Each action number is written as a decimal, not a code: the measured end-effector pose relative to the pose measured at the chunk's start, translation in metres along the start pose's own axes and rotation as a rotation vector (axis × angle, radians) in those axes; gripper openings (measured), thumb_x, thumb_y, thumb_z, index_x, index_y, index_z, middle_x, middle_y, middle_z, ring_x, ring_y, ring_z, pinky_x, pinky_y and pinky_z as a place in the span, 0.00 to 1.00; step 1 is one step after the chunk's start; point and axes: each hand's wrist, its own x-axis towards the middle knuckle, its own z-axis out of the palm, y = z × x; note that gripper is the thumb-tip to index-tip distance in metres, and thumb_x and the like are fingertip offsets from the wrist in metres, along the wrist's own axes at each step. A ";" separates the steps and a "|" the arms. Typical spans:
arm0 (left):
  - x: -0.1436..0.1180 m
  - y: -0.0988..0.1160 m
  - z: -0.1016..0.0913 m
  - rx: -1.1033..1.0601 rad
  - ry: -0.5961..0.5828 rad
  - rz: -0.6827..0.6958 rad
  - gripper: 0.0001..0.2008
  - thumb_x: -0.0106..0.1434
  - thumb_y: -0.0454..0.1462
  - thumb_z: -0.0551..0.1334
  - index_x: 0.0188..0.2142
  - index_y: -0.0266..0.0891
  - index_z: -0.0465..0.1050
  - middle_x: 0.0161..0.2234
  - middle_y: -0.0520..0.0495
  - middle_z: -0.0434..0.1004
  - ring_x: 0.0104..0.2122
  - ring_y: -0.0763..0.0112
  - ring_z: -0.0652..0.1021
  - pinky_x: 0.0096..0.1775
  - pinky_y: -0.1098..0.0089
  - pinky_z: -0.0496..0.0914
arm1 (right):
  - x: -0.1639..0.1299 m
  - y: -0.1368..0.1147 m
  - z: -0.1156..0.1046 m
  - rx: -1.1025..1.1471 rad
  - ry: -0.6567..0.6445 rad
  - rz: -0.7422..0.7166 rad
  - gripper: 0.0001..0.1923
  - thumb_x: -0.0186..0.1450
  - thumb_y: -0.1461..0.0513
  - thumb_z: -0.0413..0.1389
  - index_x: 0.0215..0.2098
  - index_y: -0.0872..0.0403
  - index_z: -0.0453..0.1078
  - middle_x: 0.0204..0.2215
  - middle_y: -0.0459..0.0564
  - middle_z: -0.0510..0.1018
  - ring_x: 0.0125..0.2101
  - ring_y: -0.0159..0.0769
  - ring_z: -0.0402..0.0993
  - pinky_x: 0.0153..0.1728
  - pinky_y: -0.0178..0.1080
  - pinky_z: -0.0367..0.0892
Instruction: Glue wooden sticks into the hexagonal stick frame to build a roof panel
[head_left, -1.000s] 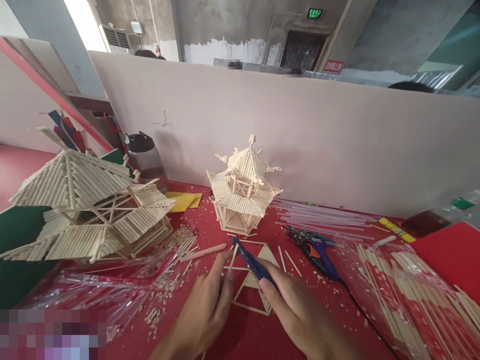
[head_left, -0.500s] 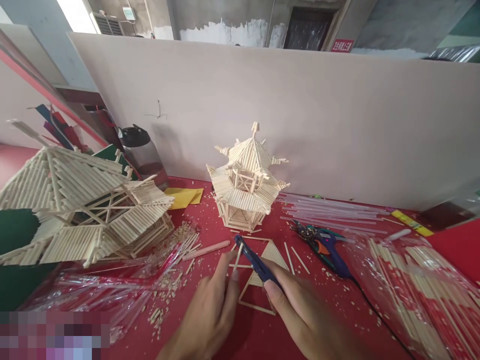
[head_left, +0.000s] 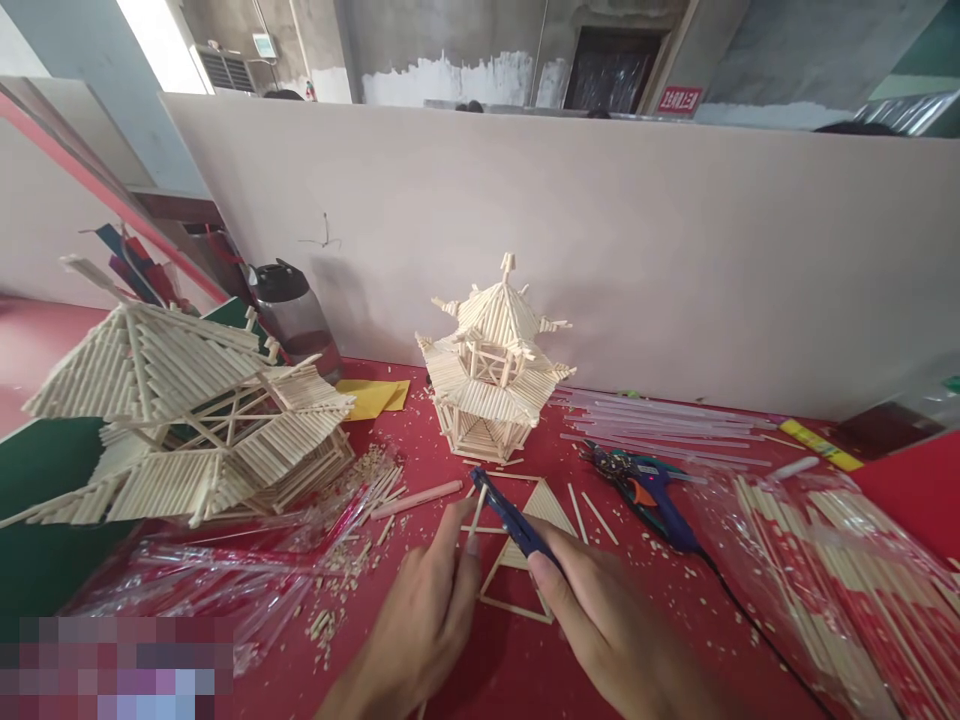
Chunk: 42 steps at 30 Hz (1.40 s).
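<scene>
On the red table [head_left: 465, 680], the left hand [head_left: 420, 630] pinches a thin stick [head_left: 474, 515] upright. The right hand [head_left: 615, 630] grips blue cutters [head_left: 514, 520], their tip at the stick, over a triangle frame [head_left: 525, 570]. A small pagoda [head_left: 491, 365] stands farther back, a glue gun [head_left: 649, 495] to the right.

A red sign [head_left: 681, 99] with white characters is seen on the far wall beside the dark doorway [head_left: 613, 68], but its characters are too small to be read. No other lettering can be made out.
</scene>
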 end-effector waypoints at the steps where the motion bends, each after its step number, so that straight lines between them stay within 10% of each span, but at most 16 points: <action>1: 0.000 0.000 0.000 0.010 0.007 0.004 0.23 0.76 0.43 0.45 0.66 0.42 0.59 0.33 0.48 0.78 0.31 0.61 0.74 0.37 0.68 0.63 | 0.000 0.000 0.000 -0.002 -0.004 -0.003 0.28 0.78 0.48 0.41 0.68 0.51 0.66 0.59 0.58 0.77 0.58 0.48 0.74 0.59 0.49 0.69; 25: 0.002 -0.001 -0.001 -0.085 0.109 0.033 0.24 0.73 0.43 0.52 0.65 0.42 0.64 0.37 0.44 0.83 0.34 0.58 0.79 0.41 0.66 0.71 | 0.002 0.006 0.022 -0.040 0.085 0.076 0.32 0.78 0.46 0.35 0.62 0.53 0.70 0.42 0.56 0.84 0.43 0.47 0.81 0.44 0.41 0.70; 35: 0.000 0.003 -0.005 -0.172 0.075 0.053 0.23 0.76 0.45 0.48 0.65 0.44 0.65 0.56 0.39 0.78 0.52 0.55 0.78 0.60 0.56 0.65 | 0.009 0.013 0.002 -0.158 0.056 0.074 0.30 0.78 0.47 0.35 0.53 0.51 0.73 0.33 0.52 0.82 0.35 0.46 0.80 0.37 0.41 0.67; 42: 0.003 0.002 -0.002 -0.272 0.091 0.056 0.23 0.76 0.46 0.50 0.64 0.42 0.65 0.43 0.42 0.80 0.46 0.58 0.78 0.52 0.62 0.71 | 0.003 0.023 -0.038 -0.498 0.086 0.161 0.29 0.77 0.48 0.37 0.51 0.51 0.76 0.38 0.58 0.85 0.41 0.54 0.82 0.41 0.47 0.69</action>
